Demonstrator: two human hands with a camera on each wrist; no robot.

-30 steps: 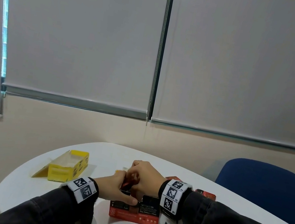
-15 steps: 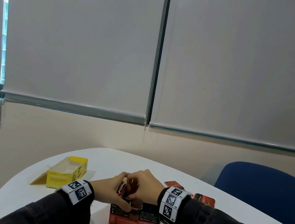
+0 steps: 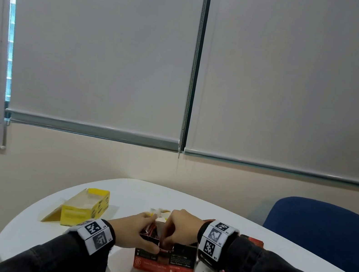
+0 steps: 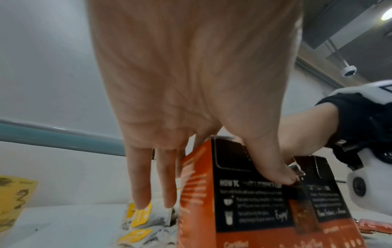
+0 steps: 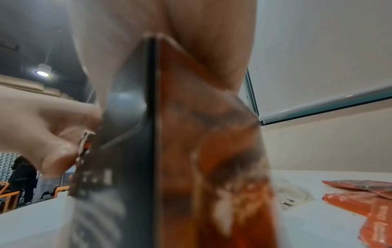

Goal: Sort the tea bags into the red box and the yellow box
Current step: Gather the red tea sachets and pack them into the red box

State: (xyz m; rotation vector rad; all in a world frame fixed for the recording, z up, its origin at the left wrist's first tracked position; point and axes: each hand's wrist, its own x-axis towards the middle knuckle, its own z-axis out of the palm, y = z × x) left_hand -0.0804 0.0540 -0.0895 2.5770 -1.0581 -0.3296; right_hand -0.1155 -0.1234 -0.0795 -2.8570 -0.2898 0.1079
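The red box (image 3: 164, 264) stands upright at the near middle of the white table (image 3: 186, 203). My left hand (image 3: 136, 231) grips its left top, thumb (image 4: 273, 172) pressed on the front face, fingers straight down behind. My right hand (image 3: 178, 230) curls down into the open top over red tea bags (image 3: 150, 229) standing inside; its fingertips are hidden. The yellow box (image 3: 83, 208) lies open at the left. Yellow-tagged white tea bags (image 4: 142, 216) lie behind the red box. More red tea bags (image 5: 360, 199) lie flat to the right.
A blue chair (image 3: 324, 235) stands at the table's far right. The table's curved edge runs close behind the yellow box. Window blinds and a wall fill the background. Bare tabletop lies between the yellow box and the red box.
Both hands have sunk lower onto the red box. The red tea bags held between them have gone down into its open top.
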